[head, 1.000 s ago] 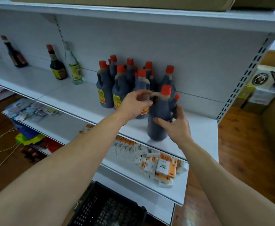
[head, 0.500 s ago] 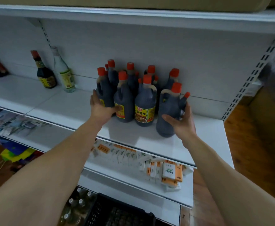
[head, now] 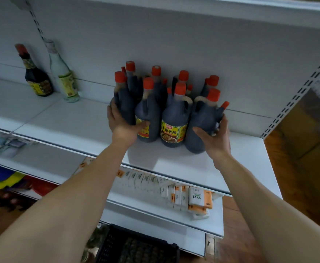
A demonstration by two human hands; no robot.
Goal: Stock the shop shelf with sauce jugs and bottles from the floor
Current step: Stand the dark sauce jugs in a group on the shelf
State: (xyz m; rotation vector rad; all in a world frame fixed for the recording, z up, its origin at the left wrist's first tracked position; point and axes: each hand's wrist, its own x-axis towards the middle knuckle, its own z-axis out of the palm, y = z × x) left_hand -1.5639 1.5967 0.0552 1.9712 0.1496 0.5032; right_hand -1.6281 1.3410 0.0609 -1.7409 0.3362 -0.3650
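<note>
Several dark sauce jugs with orange caps stand bunched on the white shelf [head: 70,120] against its back panel. The front middle jug [head: 174,120] shows a yellow label. My left hand [head: 124,124] presses flat against the leftmost jug [head: 125,99], fingers up its left side, thumb reaching across the neighbouring jug's label. My right hand [head: 213,138] grips the rightmost jug [head: 201,118] low on its right side, its fingers curled behind the jug. A small orange-capped bottle [head: 222,109] leans against that jug by my fingertips.
A dark sauce bottle [head: 36,76] and a clear glass bottle [head: 65,76] stand further left on the same shelf. Tissue packs [head: 197,198] lie on the shelf below. A black plastic crate [head: 136,245] sits on the floor under my arms. Wooden floor [head: 297,168] lies to the right.
My left hand left the rightmost jug's handle and moved to the leftmost jug. The rightmost jug slid back beside the front row, my right hand still on it. The view moved closer.
</note>
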